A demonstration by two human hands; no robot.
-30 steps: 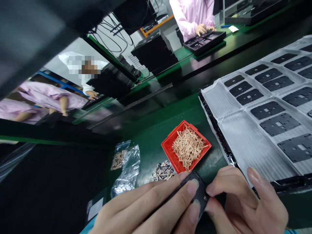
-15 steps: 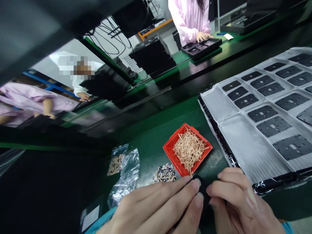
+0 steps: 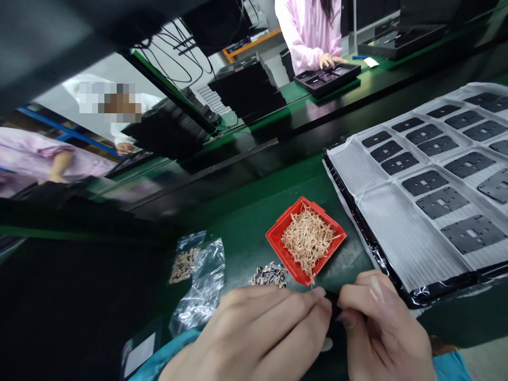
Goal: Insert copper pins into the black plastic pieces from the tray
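Observation:
At the bottom of the head view my left hand (image 3: 262,333) is closed, its fingers pressed together on a small black part (image 3: 334,302) that it mostly covers. My right hand (image 3: 383,323) pinches thumb against forefinger right at that part's edge; whatever lies between those fingertips is hidden. Just beyond the hands stands a red bin (image 3: 273,233) heaped with thin beige strips (image 3: 307,238). To its left, partly behind my left hand, is a small pile of dark and shiny little pieces (image 3: 270,275).
At right a tray lined with white padding (image 3: 405,238) holds several black plates (image 3: 474,233). Clear plastic bags (image 3: 202,291), one with small beige pieces (image 3: 184,264), lie at left. Across the dark ledge, a person in pink (image 3: 309,37) works over a black tray (image 3: 329,79); more people are at left.
My left hand has rolled over the black part, so less of it shows. The right fingers have drawn in closer together, and the view has shifted slightly.

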